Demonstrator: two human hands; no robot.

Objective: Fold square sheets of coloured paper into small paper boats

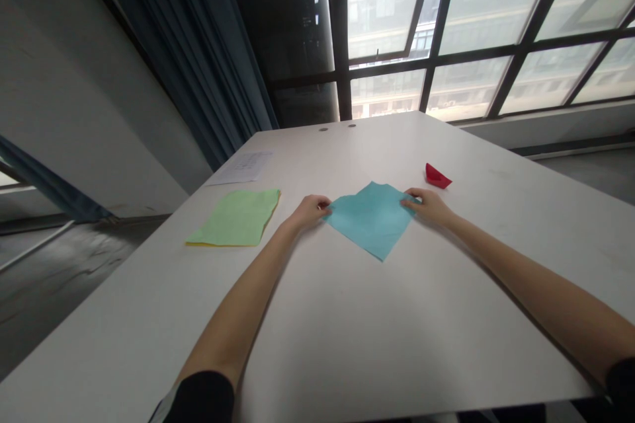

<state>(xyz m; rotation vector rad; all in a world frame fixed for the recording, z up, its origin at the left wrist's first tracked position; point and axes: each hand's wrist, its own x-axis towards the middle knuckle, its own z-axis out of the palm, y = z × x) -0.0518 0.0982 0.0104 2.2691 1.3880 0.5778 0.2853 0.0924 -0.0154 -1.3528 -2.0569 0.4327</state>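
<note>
A light blue sheet of paper [373, 219] lies turned like a diamond on the white table, one corner towards me. My left hand [313, 209] pinches its left corner between thumb and fingers. At the opposite corner, my right hand [429, 205] grips the paper the same way. The far edge of the sheet looks uneven and slightly raised. Just beyond my right hand sits a small red folded paper boat [437, 176], touched by neither hand.
Left of my left arm is a stack of green paper [238, 217] with a yellow edge beneath. Behind it lies a printed white sheet [243, 167]. The white table [317, 330] reaches towards the windows [476, 26]; a blue curtain [198, 46] hangs at the left.
</note>
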